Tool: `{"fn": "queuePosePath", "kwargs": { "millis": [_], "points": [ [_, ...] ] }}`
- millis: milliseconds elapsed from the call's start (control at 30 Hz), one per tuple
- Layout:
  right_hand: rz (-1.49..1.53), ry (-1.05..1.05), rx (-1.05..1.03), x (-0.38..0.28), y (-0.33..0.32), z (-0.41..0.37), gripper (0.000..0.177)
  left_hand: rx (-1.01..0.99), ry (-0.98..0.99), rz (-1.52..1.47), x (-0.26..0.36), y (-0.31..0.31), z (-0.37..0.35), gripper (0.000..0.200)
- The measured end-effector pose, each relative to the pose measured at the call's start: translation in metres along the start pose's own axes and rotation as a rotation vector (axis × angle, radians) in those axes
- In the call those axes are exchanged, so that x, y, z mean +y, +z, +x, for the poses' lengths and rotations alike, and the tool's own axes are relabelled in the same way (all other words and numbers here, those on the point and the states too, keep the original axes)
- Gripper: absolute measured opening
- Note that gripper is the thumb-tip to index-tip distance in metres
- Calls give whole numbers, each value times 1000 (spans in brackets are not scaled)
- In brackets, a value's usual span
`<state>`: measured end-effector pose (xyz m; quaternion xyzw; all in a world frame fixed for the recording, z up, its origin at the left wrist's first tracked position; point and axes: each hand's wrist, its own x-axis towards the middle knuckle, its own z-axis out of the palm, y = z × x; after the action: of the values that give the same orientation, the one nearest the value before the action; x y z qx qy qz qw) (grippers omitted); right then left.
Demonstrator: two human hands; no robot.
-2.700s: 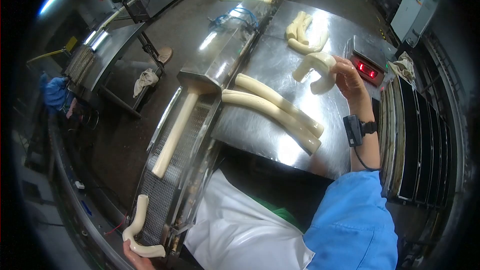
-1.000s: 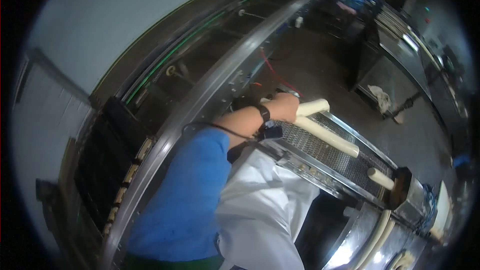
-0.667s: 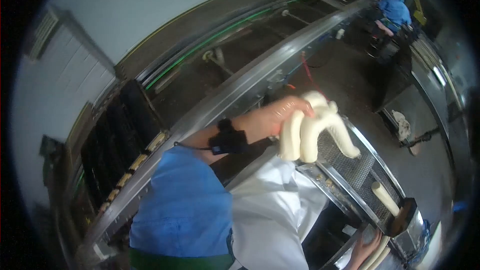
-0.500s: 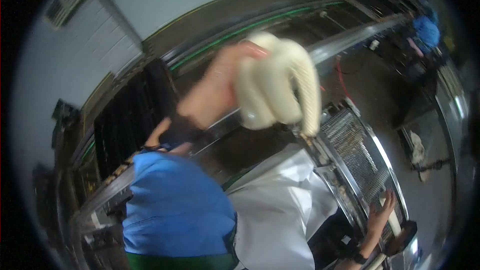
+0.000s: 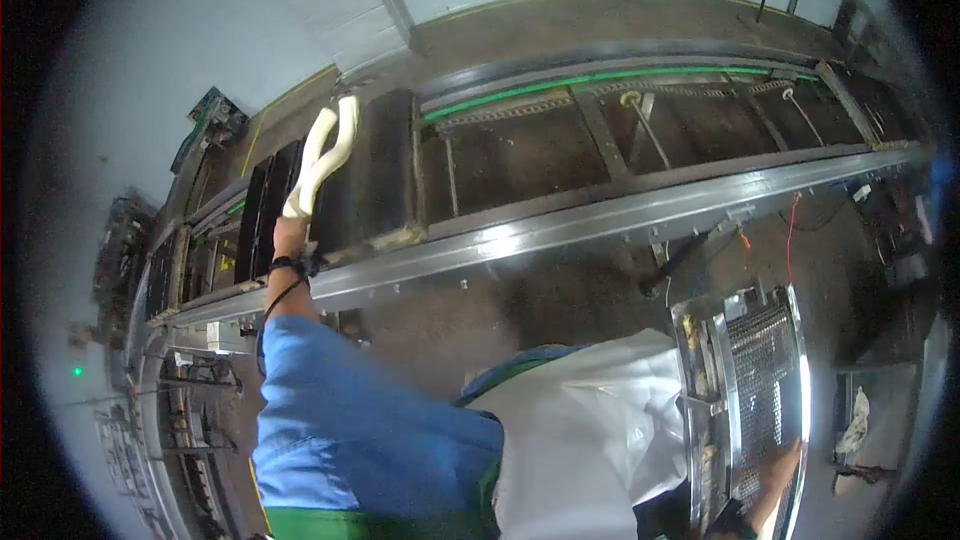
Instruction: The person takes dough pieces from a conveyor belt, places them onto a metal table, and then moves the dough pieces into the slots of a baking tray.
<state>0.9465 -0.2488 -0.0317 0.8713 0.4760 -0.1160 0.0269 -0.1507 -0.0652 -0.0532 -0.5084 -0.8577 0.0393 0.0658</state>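
My left hand [image 5: 289, 237] is stretched out over the long conveyor frame, its fingers closed at the near end of a pale, cream-coloured length of dough [image 5: 325, 155]. The dough is doubled into two long strands that cross near the middle and reach away from my hand, over a dark flat tray [image 5: 372, 175]. Low on the right, my right hand [image 5: 780, 470] is over the edge of a narrow metal mesh belt [image 5: 755, 380]. Its fingers are blurred and partly cut from clear sight.
A shiny metal rail [image 5: 560, 237] runs along the near side of the conveyor, with a green strip [image 5: 600, 82] along the far side. More dark trays [image 5: 262, 200] sit further left. A red cable [image 5: 791, 240] hangs at right, and a white apron [image 5: 590, 430] covers my front.
My left hand has swung away to the left, over the dark tray. The dough, bunched in loops before, now extends as two long strands. The view has turned, and my right hand sits lower.
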Motion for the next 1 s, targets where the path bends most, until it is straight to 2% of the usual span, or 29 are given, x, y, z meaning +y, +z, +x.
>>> {"fn": "queuePosePath", "kwargs": {
  "millis": [67,100,167,200,267,300,333,400,433,467,500,533,600,633,667,733,767,800,833,867,933,1000],
  "points": [
    [-43,35,236,13,21,-12,62,-123,22,96,20,-27,-14,42],
    [-42,36,235,4,22,-19,62,-123,23,99,22,-35,-19,42],
    [-244,41,306,-28,18,-29,56,-207,-73,-9,22,-51,-26,34],
    [-239,39,309,-39,19,-29,56,-202,-76,-10,35,-69,-34,34],
    [-262,-2,329,-54,21,-28,58,-236,-128,-204,75,-107,-59,27],
    [-261,-4,332,-59,22,-25,58,-73,203,-159,33,-50,-39,23],
    [-261,-25,343,-64,24,-21,58,91,407,-187,57,-68,-50,21],
    [-264,-38,360,-78,19,-16,57,-304,-407,-1051,127,-107,-58,26],
    [-237,-67,341,-88,14,-15,58,-203,-71,-1003,137,-95,-58,34],
    [-209,-91,322,-92,12,-17,60,-270,-185,-1135,186,-136,-77,33],
    [-182,-197,499,-79,31,-7,57,-399,-149,-1242,207,-152,-74,33],
    [-189,-178,502,-94,17,-12,57,-534,-109,-1346,220,-158,-66,33],
    [-121,-71,236,-122,-10,-14,51,-431,67,-1473,234,-120,-46,30],
    [-171,-122,374,-118,-2,-14,40,-619,-5,-1536,262,-131,-38,27],
    [-179,-97,378,-115,3,-14,40,-812,-79,-1587,298,-144,-31,24],
    [-261,-6,316,-126,-4,-13,33,-644,362,-1501,345,-136,-22,23],
    [-228,-2,331,-131,-5,-17,30,-786,271,-1727,373,-139,-16,24],
    [-135,-5,302,-131,-4,-19,33,-935,165,-1943,403,-149,-15,25],
    [-103,-12,329,-134,0,-21,34,-944,105,-2109,433,-167,-26,27],
    [-69,-21,357,-139,2,-23,35,-919,77,-2176,460,-170,-28,42],
    [-32,-3,398,-151,-3,-28,37,-1111,169,-2315,501,-181,-33,40],
    [36,-20,419,-165,-17,-37,41,-1206,210,-2189,532,-187,-29,35]
  ]
}}
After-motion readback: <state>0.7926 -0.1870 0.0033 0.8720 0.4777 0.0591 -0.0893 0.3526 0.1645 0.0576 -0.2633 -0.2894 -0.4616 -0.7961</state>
